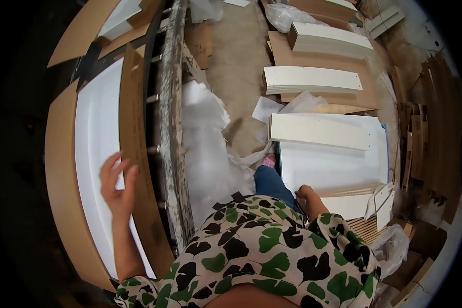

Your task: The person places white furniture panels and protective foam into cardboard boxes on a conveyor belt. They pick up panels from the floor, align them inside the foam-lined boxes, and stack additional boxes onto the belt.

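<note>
My left hand (117, 187) is raised over the long open cardboard box (61, 169) on the left, its fingers apart and holding nothing. Inside that box lies a white foam-like lining (95, 123), with the hand above its near half, close to the brown inner flap (133, 102). Low beside my right thigh, my right hand (305, 193) has its fingers curled closed. What it holds, if anything, is hidden. Nearest to that hand is a stack of white boards (344, 205), and beyond it a large white sheet (333, 164) bears another stack of white boards (321, 132).
Between the box and the walkway runs a worn metal roller conveyor rail (172, 118). White foam wrap (205, 138) lies crumpled on the floor beside it. Further stacks of white boards (313, 78) sit on cardboard at the right. Flattened cardboard (436, 133) leans along the far right.
</note>
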{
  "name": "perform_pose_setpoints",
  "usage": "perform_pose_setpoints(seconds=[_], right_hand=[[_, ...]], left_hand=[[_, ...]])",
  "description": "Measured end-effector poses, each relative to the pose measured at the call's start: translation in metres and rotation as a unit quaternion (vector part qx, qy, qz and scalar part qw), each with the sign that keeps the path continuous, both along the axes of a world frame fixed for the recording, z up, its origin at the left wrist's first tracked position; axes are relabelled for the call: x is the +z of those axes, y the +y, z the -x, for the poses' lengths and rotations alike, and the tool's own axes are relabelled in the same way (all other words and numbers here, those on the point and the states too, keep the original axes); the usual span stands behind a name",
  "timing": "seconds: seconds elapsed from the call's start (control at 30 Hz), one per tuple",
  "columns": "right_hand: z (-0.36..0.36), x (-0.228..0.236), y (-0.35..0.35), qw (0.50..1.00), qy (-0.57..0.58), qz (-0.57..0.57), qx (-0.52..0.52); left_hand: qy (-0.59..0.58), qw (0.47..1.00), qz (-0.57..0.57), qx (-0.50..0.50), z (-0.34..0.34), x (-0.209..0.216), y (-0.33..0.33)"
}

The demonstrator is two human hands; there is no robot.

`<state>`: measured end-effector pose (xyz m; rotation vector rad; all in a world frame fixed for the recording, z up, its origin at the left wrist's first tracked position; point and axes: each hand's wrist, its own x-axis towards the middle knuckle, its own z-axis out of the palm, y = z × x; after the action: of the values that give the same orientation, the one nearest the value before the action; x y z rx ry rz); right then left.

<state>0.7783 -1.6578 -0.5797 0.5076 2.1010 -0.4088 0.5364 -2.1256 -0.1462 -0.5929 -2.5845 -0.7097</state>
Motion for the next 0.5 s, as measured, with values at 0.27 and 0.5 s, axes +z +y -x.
perform_pose_setpoints(seconds=[0.27,0.5], right_hand=[[0.165,0.024,0.048,0.935,0.256,0.145,-0.198],[0.198,-0.048,0.117,0.805,0.151,0.211,-0.534]], left_hand=[[-0.184,0.947,-0.005,-0.263,0.1,-0.118,0.244],[-0.384,0.845,0.149,-0.34,0.169,-0.326,0.383]])
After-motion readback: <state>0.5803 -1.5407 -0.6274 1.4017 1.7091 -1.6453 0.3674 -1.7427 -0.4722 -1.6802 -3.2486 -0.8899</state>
